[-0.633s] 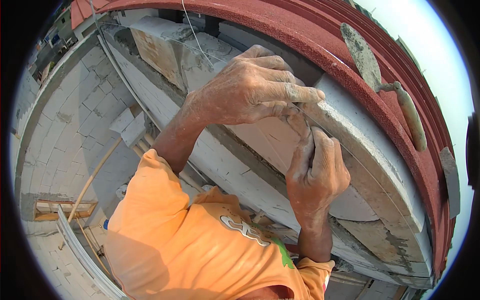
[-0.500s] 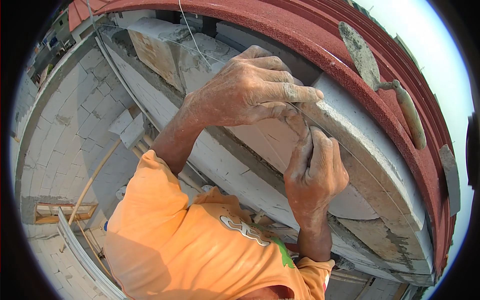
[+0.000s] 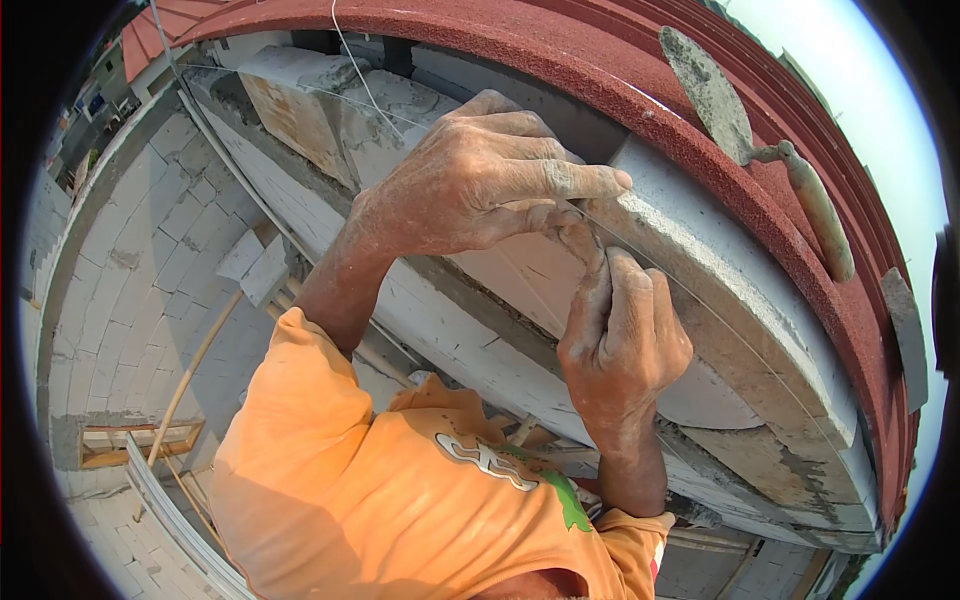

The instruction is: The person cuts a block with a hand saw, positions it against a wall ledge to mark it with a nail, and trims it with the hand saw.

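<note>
1. Location: the string line (image 3: 595,222) leaves the fingertips at the upper-left end of the pale block (image 3: 740,225) and runs along its near face, towards the lower-right corner
2. Left hand (image 3: 490,175): partly open, index finger stretched to the block's upper-left corner, thumb bent in towards the other hand; whether it also grips the string cannot be told
3. Right hand (image 3: 625,320): below the block's near edge, fingers curled, thumb and index finger closed together – apparently pinching the string, though the exact contact is hidden
4. Handling: expect the string to be very light and limp when slack, stiff only under tension; dusty fingers may let it slip, and a sharp block edge could chafe it
5. Grip point: take it between thumb and index fingertip, close to the block's upper-left corner
6. Count: two hands; one pale block at the fingertips; one trowel (image 3: 712,100) on the red roof edging (image 3: 640,110), beyond the block's far edge; one grey flat piece (image 3: 905,340) further right; one white cord (image 3: 350,58) at upper left – whether it joins the string cannot be told
</note>
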`<action>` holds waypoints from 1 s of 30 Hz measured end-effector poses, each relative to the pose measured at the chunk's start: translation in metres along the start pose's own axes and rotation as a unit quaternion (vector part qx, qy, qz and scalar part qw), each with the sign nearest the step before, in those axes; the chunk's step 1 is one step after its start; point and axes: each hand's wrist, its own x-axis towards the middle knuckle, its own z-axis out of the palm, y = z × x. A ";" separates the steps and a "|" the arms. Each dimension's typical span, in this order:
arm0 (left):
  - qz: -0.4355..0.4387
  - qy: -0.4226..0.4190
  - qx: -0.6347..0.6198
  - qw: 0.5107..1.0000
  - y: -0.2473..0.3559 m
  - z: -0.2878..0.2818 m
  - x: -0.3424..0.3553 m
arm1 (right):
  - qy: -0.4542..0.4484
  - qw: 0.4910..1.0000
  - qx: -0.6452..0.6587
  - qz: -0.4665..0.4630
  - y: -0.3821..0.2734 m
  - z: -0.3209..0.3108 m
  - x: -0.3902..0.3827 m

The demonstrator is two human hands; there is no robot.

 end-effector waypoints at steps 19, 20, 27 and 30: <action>-0.011 -0.002 0.014 1.000 0.001 -0.001 0.002 | 0.036 0.999 -0.018 0.018 -0.005 0.009 -0.002; -0.007 -0.004 0.022 1.000 0.001 -0.001 0.002 | 0.032 0.999 -0.022 0.022 -0.005 0.008 -0.002; -0.009 0.017 0.009 1.000 0.004 0.003 0.005 | 0.053 0.998 -0.017 0.041 -0.007 0.011 -0.002; 0.003 0.034 -0.004 0.999 0.000 0.007 0.005 | 0.059 0.997 -0.022 0.052 -0.008 0.013 -0.004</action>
